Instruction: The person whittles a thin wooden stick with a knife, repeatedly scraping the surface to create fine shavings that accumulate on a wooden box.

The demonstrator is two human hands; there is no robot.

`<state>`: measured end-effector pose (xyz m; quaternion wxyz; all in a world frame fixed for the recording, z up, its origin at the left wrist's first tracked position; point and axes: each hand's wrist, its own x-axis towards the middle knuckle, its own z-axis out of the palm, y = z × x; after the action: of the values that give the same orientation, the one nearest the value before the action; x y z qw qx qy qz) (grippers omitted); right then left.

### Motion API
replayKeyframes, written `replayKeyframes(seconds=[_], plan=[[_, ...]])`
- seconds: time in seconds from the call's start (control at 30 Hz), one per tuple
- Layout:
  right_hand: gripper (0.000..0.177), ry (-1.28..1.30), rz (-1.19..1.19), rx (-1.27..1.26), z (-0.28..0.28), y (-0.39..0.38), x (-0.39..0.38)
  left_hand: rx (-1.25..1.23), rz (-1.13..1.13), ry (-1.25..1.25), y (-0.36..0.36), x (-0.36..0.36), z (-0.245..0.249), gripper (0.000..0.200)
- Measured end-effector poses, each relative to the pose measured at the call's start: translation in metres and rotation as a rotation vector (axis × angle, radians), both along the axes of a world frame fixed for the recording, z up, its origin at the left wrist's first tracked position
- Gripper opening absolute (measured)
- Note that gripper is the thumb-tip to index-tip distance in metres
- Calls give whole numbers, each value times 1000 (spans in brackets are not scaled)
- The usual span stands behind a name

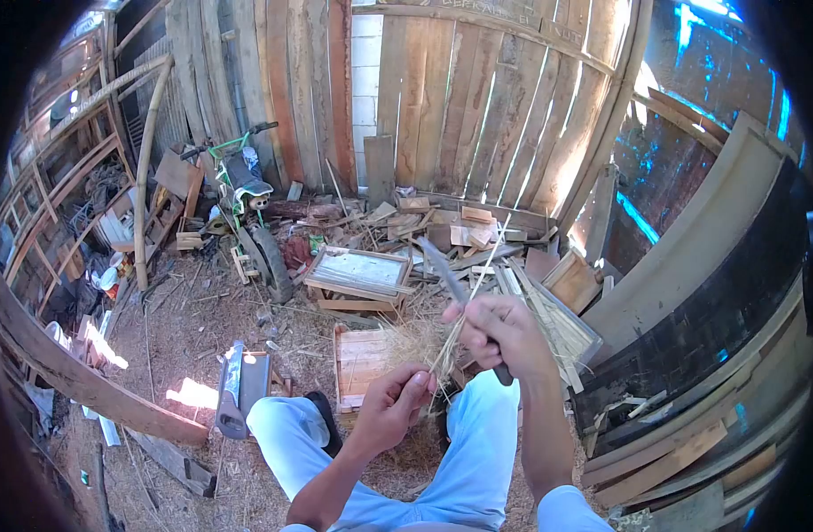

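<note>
My left hand [396,408] is closed, its thumb and fingers pinching the lower end of a thin pale strip [492,253] that looks like split bamboo or cane. The strip slants up and to the right, past my other hand. My right hand [504,332] grips the dark handle of a knife [443,268], its blade pointing up and to the left. Blade and strip meet close to my right fingers; exact contact is hard to make out. Fine curly shavings [411,344] bunch between and behind my hands, above my knees.
A wooden tray [339,377] lies by my feet, with a slatted frame [357,273] beyond it. Long pale strips [555,332] rest at right. A handsaw [232,399] lies at left. A small bike [251,199] stands near the plank wall, beside scrap wood [415,213].
</note>
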<state>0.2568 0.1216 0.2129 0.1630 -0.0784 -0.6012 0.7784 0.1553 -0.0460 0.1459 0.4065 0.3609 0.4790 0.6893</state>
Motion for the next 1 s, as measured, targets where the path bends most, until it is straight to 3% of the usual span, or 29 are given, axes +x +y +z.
replayKeyframes(seconds=[0.27, 0.43, 0.57, 0.73, 1.0], plan=[[29, 141, -440, -26, 18, 74, 2, -48, -71, -53, -13, -1, -24, 19], [39, 184, -388, -34, 16, 50, 9, -45, 11, -65, -1, -12, -22, 21], [44, -50, -160, -23, -1, 3, 14, -17, 60, -34, 9, -13, -9, 21], [44, -121, 68, 26, -30, -31, 1, 28, 89, 116, 16, -10, -14, 21], [33, -69, 55, -72, -13, -20, 5, 8, 142, 257, 5, 1, -2, 17]])
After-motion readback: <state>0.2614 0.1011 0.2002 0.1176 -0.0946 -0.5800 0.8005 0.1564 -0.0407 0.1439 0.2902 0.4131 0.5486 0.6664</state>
